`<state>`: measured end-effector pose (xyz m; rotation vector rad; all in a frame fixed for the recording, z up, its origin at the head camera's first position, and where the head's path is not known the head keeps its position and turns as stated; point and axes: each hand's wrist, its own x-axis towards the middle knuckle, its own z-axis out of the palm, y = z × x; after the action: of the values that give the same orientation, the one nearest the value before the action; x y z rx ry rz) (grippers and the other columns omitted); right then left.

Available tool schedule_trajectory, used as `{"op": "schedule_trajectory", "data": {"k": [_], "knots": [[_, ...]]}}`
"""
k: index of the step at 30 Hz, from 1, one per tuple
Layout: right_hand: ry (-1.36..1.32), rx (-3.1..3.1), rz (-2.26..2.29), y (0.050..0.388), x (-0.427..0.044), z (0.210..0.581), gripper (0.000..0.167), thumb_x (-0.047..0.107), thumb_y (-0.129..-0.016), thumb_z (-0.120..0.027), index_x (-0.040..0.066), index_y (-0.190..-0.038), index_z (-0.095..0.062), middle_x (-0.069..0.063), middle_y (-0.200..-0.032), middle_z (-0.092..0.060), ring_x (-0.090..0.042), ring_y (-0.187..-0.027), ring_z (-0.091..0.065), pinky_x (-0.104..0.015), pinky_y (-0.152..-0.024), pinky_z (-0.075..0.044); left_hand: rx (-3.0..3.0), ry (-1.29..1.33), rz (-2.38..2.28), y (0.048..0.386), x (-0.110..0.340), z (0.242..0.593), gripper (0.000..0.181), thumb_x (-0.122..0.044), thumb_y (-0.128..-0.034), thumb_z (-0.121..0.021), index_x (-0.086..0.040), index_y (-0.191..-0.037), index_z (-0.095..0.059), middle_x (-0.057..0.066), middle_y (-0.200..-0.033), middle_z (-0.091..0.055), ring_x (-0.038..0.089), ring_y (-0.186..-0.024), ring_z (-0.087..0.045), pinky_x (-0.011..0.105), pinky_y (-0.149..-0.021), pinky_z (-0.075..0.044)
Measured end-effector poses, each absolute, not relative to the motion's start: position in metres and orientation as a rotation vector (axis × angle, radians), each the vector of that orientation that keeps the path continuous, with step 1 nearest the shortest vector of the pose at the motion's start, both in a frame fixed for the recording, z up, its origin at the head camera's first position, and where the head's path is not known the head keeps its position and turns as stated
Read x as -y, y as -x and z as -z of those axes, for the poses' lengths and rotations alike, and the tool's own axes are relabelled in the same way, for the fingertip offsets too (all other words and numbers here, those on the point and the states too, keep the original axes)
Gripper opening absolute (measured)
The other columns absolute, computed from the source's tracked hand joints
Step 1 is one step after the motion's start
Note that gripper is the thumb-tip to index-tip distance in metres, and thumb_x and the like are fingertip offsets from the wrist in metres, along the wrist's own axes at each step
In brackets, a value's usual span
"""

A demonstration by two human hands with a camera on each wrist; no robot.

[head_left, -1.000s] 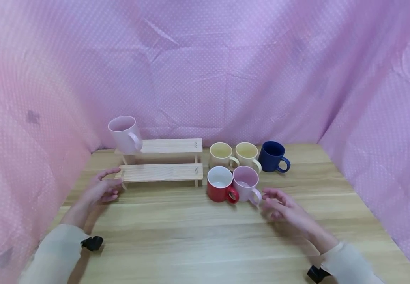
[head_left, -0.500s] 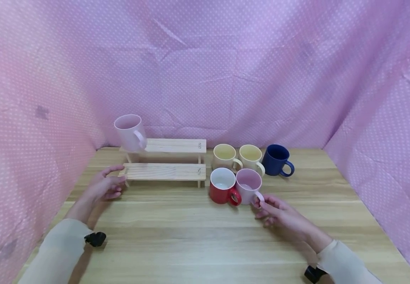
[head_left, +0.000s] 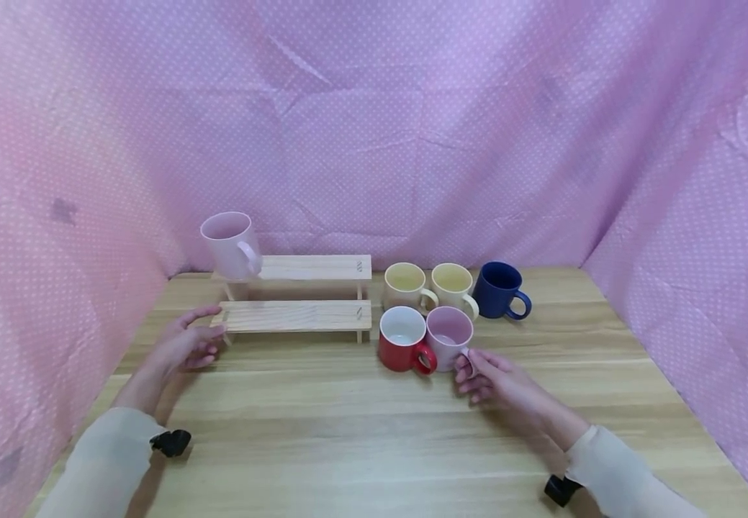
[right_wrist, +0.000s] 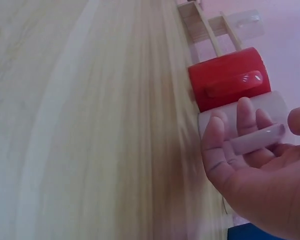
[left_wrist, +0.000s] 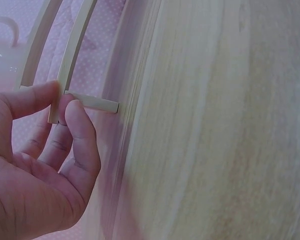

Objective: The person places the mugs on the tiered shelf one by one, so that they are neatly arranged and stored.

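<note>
In the head view my left hand (head_left: 182, 345) is at the left end of the lower board of a two-level wooden rack (head_left: 296, 316). The left wrist view shows this hand (left_wrist: 45, 165) pinching the board's end (left_wrist: 66, 70) between thumb and fingers. My right hand (head_left: 499, 381) holds the handle of the front pink mug (head_left: 441, 354), which stands upright against a red mug (head_left: 394, 354). From the right wrist, fingers of the hand (right_wrist: 270, 185) are hooked around the handle (right_wrist: 255, 140), beside the red mug (right_wrist: 227, 75).
Another pink mug (head_left: 234, 255) stands on the left of the rack's upper board (head_left: 312, 267). Behind the front mugs are two yellow mugs (head_left: 399, 296) and a dark blue mug (head_left: 493, 298). Pink dotted cloth (head_left: 374, 144) surrounds the wooden table (head_left: 322, 446) at the back and sides.
My right hand has moved left to the pink mug's handle and taken hold of it. The left hand has stayed at the rack's end. The view has shifted slightly.
</note>
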<state>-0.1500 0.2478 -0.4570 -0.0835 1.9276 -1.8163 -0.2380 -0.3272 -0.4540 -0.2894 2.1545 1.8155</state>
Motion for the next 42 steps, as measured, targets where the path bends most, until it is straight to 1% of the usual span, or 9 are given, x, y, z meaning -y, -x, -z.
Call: {"op": "schedule_trajectory", "data": {"k": [5,8,13,20,27,35,42], "knots": [[0.093,-1.943,1.806,0.149,-0.245,0.464,0.056,0.046,-0.108,-0.044,-0.008,-0.12,-0.049,-0.013,-0.095,-0.061,-0.024,-0.083,-0.06,-0.035,-0.074,-0.058,-2.164,0.271,-1.803,0.236,0.325,0.457,0.059,-0.027,-0.0975,-0.072,-0.022,-0.148,-0.042,-0.007,-0.087,-0.07,0.009,-0.068,-0.063,0.025,-0.061,-0.059],[0.118,-1.96,1.795,0.148,-0.246,0.466,0.057,0.047,-0.109,-0.042,-0.009,-0.117,-0.048,-0.01,-0.09,-0.058,-0.022,-0.079,-0.058,-0.032,-0.071,-0.056,-2.169,0.274,-1.798,0.235,0.324,0.457,0.059,-0.026,-0.0975,-0.071,-0.021,-0.149,-0.042,-0.007,-0.088,-0.07,0.009,-0.068,-0.063,0.025,-0.061,-0.059],[0.139,-1.939,1.784,0.149,-0.247,0.465,0.057,0.047,-0.109,-0.04,-0.009,-0.118,-0.047,-0.009,-0.091,-0.056,-0.023,-0.081,-0.055,-0.032,-0.071,-0.056,-2.179,0.265,-1.794,0.233,0.324,0.456,0.061,-0.025,-0.0975,-0.071,-0.021,-0.15,-0.041,-0.005,-0.091,-0.071,0.01,-0.07,-0.063,0.025,-0.062,-0.059],[0.145,-1.858,1.802,0.154,-0.245,0.462,0.059,0.048,-0.109,-0.04,-0.01,-0.114,-0.046,-0.009,-0.09,-0.054,-0.024,-0.081,-0.055,-0.033,-0.073,-0.054,-2.194,0.261,-1.797,0.233,0.327,0.452,0.061,-0.026,-0.0978,-0.071,-0.021,-0.15,-0.041,-0.006,-0.091,-0.071,0.009,-0.07,-0.062,0.025,-0.061,-0.059],[0.157,-1.892,1.767,0.159,-0.242,0.457,0.06,0.048,-0.109,-0.04,-0.011,-0.114,-0.047,-0.009,-0.091,-0.055,-0.025,-0.083,-0.056,-0.033,-0.074,-0.056,-2.212,0.254,-1.778,0.233,0.33,0.448,0.068,-0.027,-0.0974,-0.072,-0.018,-0.155,-0.036,-0.007,-0.093,-0.072,0.009,-0.071,-0.063,0.026,-0.062,-0.059],[0.143,-1.92,1.772,0.159,-0.241,0.458,0.059,0.049,-0.109,-0.038,-0.007,-0.119,-0.047,-0.01,-0.095,-0.056,-0.023,-0.082,-0.057,-0.033,-0.073,-0.056,-2.193,0.261,-1.803,0.235,0.33,0.449,0.062,-0.028,-0.0967,-0.073,-0.021,-0.15,-0.041,-0.008,-0.087,-0.071,0.008,-0.068,-0.063,0.024,-0.058,-0.059],[0.167,-1.93,1.759,0.159,-0.243,0.458,0.053,0.046,-0.11,-0.038,-0.006,-0.115,-0.048,-0.011,-0.094,-0.055,-0.023,-0.083,-0.056,-0.033,-0.073,-0.056,-2.192,0.247,-1.805,0.236,0.328,0.454,0.064,-0.025,-0.0974,-0.072,-0.018,-0.152,-0.039,-0.007,-0.088,-0.072,0.008,-0.068,-0.063,0.025,-0.06,-0.059]]}}
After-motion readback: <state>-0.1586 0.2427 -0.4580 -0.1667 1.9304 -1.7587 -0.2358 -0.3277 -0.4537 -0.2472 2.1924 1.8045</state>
